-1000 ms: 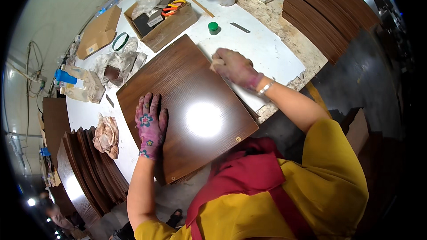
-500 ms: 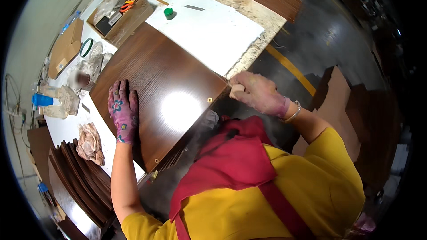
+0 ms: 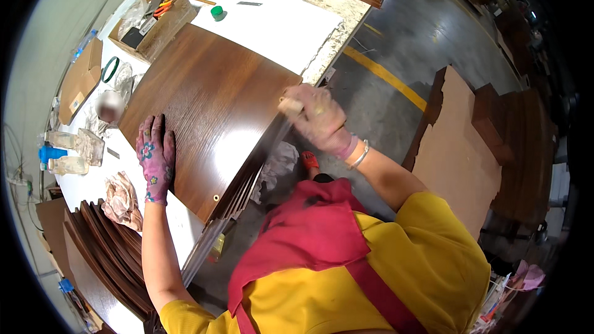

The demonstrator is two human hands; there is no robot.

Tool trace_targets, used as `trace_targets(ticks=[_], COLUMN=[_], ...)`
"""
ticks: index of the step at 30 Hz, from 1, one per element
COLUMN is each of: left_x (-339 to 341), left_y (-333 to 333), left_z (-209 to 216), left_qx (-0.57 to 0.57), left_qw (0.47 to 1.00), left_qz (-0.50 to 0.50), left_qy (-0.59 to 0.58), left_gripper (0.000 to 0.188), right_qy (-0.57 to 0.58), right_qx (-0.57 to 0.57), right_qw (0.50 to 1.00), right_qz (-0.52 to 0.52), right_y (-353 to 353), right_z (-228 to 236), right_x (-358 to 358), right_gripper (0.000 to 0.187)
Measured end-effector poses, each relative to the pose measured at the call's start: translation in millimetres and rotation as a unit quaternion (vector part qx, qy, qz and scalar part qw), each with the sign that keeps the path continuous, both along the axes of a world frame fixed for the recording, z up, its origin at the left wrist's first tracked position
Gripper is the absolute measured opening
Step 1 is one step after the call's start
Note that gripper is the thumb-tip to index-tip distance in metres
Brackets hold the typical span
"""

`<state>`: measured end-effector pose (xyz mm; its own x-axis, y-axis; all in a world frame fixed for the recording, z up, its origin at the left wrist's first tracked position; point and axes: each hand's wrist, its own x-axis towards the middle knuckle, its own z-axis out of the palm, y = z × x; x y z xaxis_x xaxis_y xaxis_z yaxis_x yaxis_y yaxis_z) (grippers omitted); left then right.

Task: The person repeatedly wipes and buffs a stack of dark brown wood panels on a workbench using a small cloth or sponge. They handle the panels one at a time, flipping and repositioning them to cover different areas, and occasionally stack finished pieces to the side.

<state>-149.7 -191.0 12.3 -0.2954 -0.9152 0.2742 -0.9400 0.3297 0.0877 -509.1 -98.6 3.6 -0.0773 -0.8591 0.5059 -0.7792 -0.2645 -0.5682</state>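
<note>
A dark brown wood-grain panel (image 3: 204, 93) lies on the white-topped table, its near edge overhanging the front. My left hand (image 3: 156, 154), in a stained purple flowered glove, rests flat on the panel's left part with fingers stretched out. In my right hand (image 3: 318, 117), gloved and slightly blurred, a small beige block (image 3: 291, 107) is gripped at the panel's right edge, close to the far right corner. That hand hides part of the edge. A small brass-coloured ring (image 3: 216, 198) is set into the panel's near corner.
Behind the panel stand a cardboard box (image 3: 154, 28) of tools and a green-capped jar (image 3: 217, 12). Crumpled paper (image 3: 122, 201), bottles (image 3: 68, 164) and curved brown boards (image 3: 102, 253) lie left. More panels are stacked far right; a cardboard-topped stack (image 3: 461, 148) stands on the floor.
My right hand has moved with the beige block from the panel's far right corner a little toward me along the edge. My left hand stays flat on the panel. The view has shifted.
</note>
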Motion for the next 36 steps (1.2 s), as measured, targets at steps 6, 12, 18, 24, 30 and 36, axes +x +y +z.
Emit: trace_targets(ticks=[6, 12, 18, 24, 30, 36], left_x=[-1, 6, 6, 3, 11, 0], left_y=[-2, -2, -2, -5, -1, 0], left_z=[-3, -7, -9, -7, -11, -1], left_qx=[-0.019, -0.025, -0.027, -0.024, -0.038, -0.020], left_qw=[1.000, 1.000, 0.999, 1.000, 0.999, 0.999], left_qz=[-0.011, 0.003, 0.007, -0.004, 0.005, 0.000], left_qy=[0.022, 0.015, 0.015, 0.018, 0.008, 0.037], left_gripper=[0.043, 0.044, 0.044, 0.044, 0.042, 0.041], right_qy=[-0.139, -0.025, 0.034, 0.162, 0.231, 0.059], right_qx=[-0.002, -0.002, -0.080, 0.042, 0.174, -0.101], right_qw=[0.988, 1.000, 0.995, 0.961, 0.883, 0.993], right_qz=[-0.066, -0.008, 0.044, 0.220, 0.369, -0.017], right_y=[-13, 5, 51, 80, 72, 28], right_z=[-1, -11, -14, -35, 35, 11], right_x=[-22, 23, 125, 228, 203, 63], right_gripper=[0.029, 0.030, 0.018, 0.015, 0.009, 0.019])
